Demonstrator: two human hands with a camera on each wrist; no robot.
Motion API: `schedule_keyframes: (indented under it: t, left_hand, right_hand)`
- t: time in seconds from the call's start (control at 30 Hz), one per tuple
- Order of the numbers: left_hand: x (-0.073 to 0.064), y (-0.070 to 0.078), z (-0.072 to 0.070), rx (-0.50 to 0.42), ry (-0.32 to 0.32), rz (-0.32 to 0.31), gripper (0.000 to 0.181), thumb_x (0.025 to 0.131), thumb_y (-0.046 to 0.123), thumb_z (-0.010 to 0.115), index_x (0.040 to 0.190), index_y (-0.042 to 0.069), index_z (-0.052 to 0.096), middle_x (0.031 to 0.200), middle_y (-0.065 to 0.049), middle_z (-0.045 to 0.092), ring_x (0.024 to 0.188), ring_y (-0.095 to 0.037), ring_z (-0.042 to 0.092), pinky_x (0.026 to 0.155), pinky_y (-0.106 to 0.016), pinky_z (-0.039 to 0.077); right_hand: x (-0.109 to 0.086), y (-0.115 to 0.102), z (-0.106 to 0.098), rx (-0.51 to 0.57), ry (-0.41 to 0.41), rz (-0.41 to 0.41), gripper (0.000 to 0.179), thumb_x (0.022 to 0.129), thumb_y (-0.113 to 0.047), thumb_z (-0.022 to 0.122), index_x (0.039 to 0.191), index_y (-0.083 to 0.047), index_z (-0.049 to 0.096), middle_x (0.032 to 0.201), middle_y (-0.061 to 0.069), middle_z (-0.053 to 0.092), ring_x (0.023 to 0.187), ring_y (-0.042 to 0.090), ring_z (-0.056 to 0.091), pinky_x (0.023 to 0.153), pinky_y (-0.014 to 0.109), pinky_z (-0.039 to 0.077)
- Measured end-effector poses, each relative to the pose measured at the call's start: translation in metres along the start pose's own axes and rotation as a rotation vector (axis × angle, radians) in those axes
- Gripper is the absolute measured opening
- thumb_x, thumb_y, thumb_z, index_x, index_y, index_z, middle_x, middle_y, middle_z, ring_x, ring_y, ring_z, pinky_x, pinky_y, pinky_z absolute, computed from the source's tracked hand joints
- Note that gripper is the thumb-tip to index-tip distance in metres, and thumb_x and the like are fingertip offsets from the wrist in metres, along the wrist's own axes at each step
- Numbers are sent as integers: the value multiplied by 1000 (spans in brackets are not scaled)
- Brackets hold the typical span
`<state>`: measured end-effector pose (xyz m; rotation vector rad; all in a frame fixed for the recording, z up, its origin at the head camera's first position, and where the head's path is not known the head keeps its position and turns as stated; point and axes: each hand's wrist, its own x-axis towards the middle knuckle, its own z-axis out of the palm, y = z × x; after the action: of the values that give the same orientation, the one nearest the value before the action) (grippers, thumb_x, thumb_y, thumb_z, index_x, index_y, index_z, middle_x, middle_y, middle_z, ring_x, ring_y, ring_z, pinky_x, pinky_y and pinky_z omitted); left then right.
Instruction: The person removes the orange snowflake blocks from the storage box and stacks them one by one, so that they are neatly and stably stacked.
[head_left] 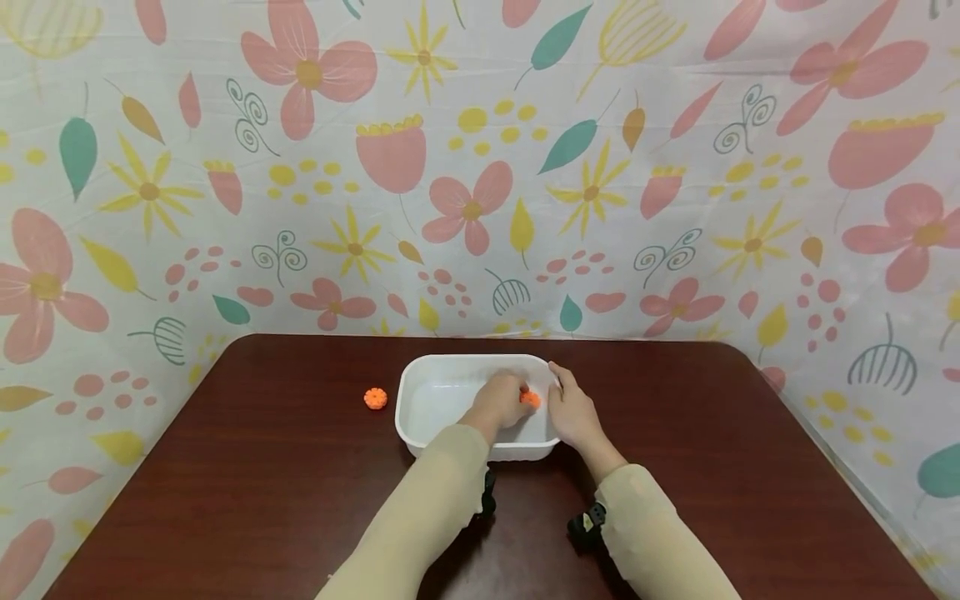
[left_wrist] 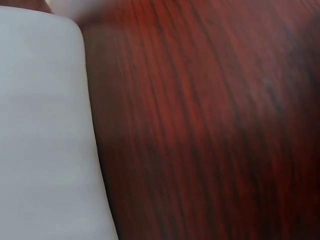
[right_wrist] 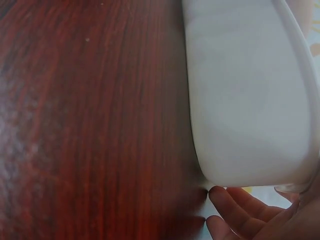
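A white rectangular basin (head_left: 438,400) stands on the table. Inside its right half, my left hand (head_left: 498,404) reaches down with bent fingers and pinches a small orange, pumpkin-like piece (head_left: 531,399), partly covered by the fingertips. At the basin's right end, my right hand (head_left: 573,412) holds the rim, its fingers (right_wrist: 240,212) along the outer end wall in the right wrist view. Left of the basin lies another ribbed orange piece (head_left: 376,398), round and pumpkin-like. The left wrist view shows mostly the basin's outer side (left_wrist: 45,125), with the left hand's fingers hidden.
The dark reddish-brown wooden table (head_left: 247,467) extends on both sides of the basin. Behind its far edge hangs a flower-patterned cloth (head_left: 480,208). Black wrist cameras (head_left: 587,527) sit under both sleeves.
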<state>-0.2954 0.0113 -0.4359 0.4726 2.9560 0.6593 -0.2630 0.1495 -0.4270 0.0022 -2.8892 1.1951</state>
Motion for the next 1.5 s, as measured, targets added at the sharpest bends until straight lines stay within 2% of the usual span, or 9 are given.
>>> schedule_keyframes:
  t: [0.17, 0.2, 0.4, 0.43, 0.53, 0.67, 1.0, 1.17, 1.5]
  left_hand:
    - [0, -3, 0, -71, -7, -13, 20, 81, 21, 72, 96, 8, 69, 102, -4, 62, 96, -17, 57, 84, -26, 47]
    - [4, -8, 5, -78, 8, 2, 20, 81, 21, 72, 94, 8, 68, 100, -4, 62, 93, -16, 57, 81, -25, 47]
    - [3, -10, 1, -168, -6, -30, 12, 81, 15, 71, 77, 8, 61, 78, -1, 57, 70, -14, 52, 64, -23, 44]
    - [-1, -7, -5, -176, -23, -52, 12, 82, 13, 69, 75, 8, 60, 75, -1, 56, 68, -14, 51, 63, -23, 44]
    - [-4, -9, -8, -166, -15, -70, 15, 82, 10, 67, 70, 10, 59, 67, 2, 53, 63, -12, 48, 58, -21, 40]
    - [-10, -12, -14, -193, -4, -89, 11, 83, 8, 66, 73, 8, 62, 69, 3, 54, 64, -10, 46, 60, -19, 38]
    - [-24, -23, -30, -340, -38, -139, 4, 83, 9, 65, 85, 5, 67, 84, -3, 63, 74, -13, 52, 68, -24, 46]
    - [-26, -27, -34, -373, -23, -138, 6, 85, 7, 63, 88, 4, 67, 88, -4, 63, 78, -14, 52, 72, -26, 46]
    - [-35, -36, -44, -468, -31, -106, 16, 91, 14, 61, 102, 4, 67, 96, -8, 63, 73, -14, 58, 66, -26, 48]
  right_hand:
    - [0, 0, 1, 2, 7, -2, 46, 101, -23, 30, 147, -15, 31, 146, 19, 40, 128, 41, 44, 102, 54, 39]
    - [-1, 0, 1, 4, 8, 0, 46, 101, -24, 30, 147, -15, 31, 146, 19, 41, 128, 41, 44, 102, 55, 39]
    - [0, 1, 1, -1, 5, 5, 46, 101, -24, 31, 147, -16, 31, 146, 18, 40, 129, 41, 43, 103, 55, 37]
    - [1, 1, 1, -4, 4, 5, 46, 101, -24, 31, 147, -16, 31, 146, 18, 40, 129, 41, 43, 104, 55, 37]
    - [2, 0, 1, -1, 0, 9, 46, 101, -24, 31, 147, -16, 31, 147, 18, 40, 131, 40, 41, 105, 54, 36]
    - [3, -1, 2, 5, -14, 16, 47, 102, -25, 30, 147, -17, 29, 147, 18, 38, 132, 39, 40, 106, 54, 35]
    - [2, -2, -3, 39, -60, 56, 48, 101, -26, 29, 149, -18, 27, 151, 16, 33, 137, 39, 31, 109, 56, 30]
    - [2, -2, -6, 38, -73, 65, 49, 102, -26, 28, 150, -19, 25, 152, 17, 31, 139, 39, 29, 110, 56, 28]
    - [2, 1, -3, 39, -56, 46, 48, 102, -25, 28, 149, -18, 26, 150, 17, 34, 137, 39, 32, 110, 55, 30]
